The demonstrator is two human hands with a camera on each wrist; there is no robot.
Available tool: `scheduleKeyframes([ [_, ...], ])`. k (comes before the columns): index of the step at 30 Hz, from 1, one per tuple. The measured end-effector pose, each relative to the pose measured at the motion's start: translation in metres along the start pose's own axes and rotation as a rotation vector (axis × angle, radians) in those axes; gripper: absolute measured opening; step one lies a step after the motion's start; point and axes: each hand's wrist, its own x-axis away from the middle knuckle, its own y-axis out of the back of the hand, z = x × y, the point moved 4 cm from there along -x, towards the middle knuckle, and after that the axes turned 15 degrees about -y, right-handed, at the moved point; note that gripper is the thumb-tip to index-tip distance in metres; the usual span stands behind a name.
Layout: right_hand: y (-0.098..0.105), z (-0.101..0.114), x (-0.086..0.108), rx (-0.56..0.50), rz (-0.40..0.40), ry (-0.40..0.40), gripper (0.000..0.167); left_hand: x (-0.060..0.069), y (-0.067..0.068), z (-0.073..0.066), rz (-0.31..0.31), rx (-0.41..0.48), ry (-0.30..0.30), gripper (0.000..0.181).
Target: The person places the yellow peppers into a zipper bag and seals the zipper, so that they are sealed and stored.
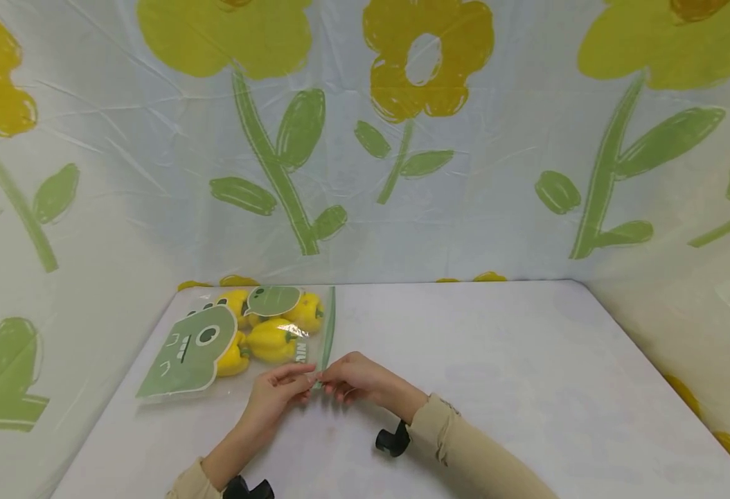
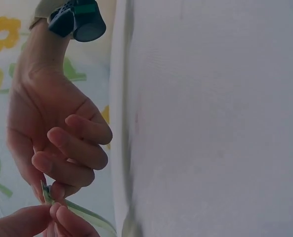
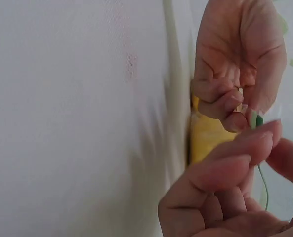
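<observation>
A clear zip bag (image 1: 181,364) with a green cartoon face printed on it lies at the left of the table. Several yellow bell peppers (image 1: 270,339) show through its plastic. Along the bag's right side runs a green zip strip (image 1: 330,319). My left hand (image 1: 271,396) pinches the near end of this strip between thumb and fingers. Just to its right, my right hand (image 1: 365,378) pinches the same end, fingertips nearly touching the left ones. In the right wrist view, the green strip end (image 3: 256,120) sticks out between both hands' fingers.
A white table (image 1: 496,374) stretches away to the right of the hands. Behind and beside it hangs a white cloth (image 1: 477,208) printed with yellow flowers. Black wrist devices (image 1: 393,439) sit below both forearms.
</observation>
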Motion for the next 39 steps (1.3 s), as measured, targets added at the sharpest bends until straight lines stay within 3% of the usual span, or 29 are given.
scheduleKeyframes([
  [6,-0.002,0.002,0.005,-0.060,-0.080,0.035,0.022,0.001,0.002,-0.004,-0.042,-0.065,-0.040,0.024],
  [11,0.003,0.002,-0.002,-0.107,-0.168,0.038,0.022,0.004,0.000,-0.005,-0.064,-0.057,-0.044,0.023],
  [25,0.032,0.035,-0.064,-0.145,-0.501,0.073,0.026,0.004,0.002,-0.009,-0.083,-0.073,-0.048,0.019],
  [32,0.046,0.051,-0.092,-0.196,-0.596,0.035,0.033,0.003,0.000,-0.012,-0.065,-0.061,-0.073,0.019],
  [39,0.063,0.066,-0.112,-0.210,-0.672,0.023,0.027,0.004,-0.001,-0.011,-0.050,-0.057,-0.048,0.020],
])
